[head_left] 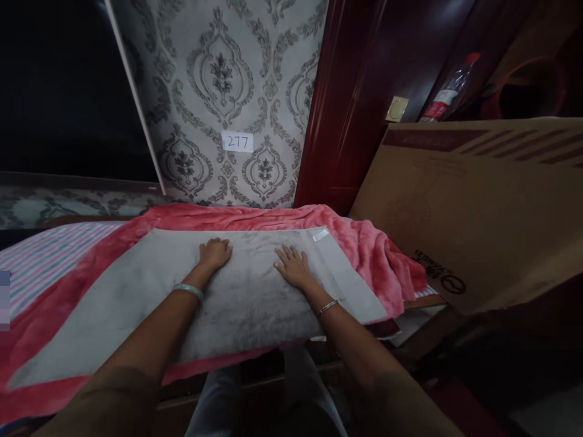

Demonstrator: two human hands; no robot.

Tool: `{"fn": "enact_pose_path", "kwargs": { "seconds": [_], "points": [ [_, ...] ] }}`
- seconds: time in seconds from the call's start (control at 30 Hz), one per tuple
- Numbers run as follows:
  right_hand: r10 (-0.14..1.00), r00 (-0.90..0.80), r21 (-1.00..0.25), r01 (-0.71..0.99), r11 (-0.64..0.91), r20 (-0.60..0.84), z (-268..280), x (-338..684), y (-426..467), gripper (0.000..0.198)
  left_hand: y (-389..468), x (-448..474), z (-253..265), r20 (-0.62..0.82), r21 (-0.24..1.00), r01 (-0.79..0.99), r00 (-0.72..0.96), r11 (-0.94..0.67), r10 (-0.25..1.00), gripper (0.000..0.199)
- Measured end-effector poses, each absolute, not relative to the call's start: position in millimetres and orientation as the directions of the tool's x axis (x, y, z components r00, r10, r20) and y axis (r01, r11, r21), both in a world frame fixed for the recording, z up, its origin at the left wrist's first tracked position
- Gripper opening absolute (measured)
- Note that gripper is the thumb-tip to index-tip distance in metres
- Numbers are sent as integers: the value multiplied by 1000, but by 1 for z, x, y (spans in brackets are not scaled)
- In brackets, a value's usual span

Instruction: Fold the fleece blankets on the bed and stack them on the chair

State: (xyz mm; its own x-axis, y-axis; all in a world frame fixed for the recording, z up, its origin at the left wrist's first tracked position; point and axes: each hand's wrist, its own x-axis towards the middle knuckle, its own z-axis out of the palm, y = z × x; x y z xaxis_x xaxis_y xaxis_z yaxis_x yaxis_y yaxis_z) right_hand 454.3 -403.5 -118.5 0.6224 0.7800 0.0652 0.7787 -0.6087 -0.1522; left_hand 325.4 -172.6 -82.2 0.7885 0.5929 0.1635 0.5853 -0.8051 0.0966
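Observation:
A flat grey-white mat-like cloth point(250, 303) with dark smudges lies spread over a pink-red plush blanket point(359, 243). A small white label point(320, 235) shows near its far right corner. My left hand point(215, 253) rests palm down on the cloth, left of its middle, with the fingers laid flat. To the right of it, my right hand point(293, 267) presses flat on the same cloth, fingers spread. Neither hand grips anything. Bracelets circle both wrists.
A striped sheet point(59, 249) shows at the left under the blanket. A large cardboard box point(473, 212) leans at the right, with a plastic bottle point(449, 94) behind its top edge. A dark screen point(68, 91) and a patterned wall stand ahead, beside a dark red door frame point(332, 109).

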Motion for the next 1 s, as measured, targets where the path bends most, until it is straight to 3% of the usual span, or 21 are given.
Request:
{"fn": "enact_pose_path", "kwargs": {
  "seconds": [0.2, 0.5, 0.83, 1.0],
  "points": [
    [780, 622, -139, 781, -609, 74, -119, 457, -404, 60, -207, 328, -101, 127, 79, 456, 877, -886, 463, 59],
    [803, 595, -147, 798, -584, 39, -117, 481, -423, 62, -206, 327, -103, 103, 41, 460, 881, -887, 462, 60],
    [530, 848, -131, 527, -839, 14, -127, 546, -536, 62, -204, 331, -106, 133, 27, 452, 882, -891, 452, 60],
    [480, 875, -121, 483, -867, 57, -135, 548, -548, 63, -204, 332, -106, 134, -2, 460, 880, -888, 455, 60]
  ]
}}
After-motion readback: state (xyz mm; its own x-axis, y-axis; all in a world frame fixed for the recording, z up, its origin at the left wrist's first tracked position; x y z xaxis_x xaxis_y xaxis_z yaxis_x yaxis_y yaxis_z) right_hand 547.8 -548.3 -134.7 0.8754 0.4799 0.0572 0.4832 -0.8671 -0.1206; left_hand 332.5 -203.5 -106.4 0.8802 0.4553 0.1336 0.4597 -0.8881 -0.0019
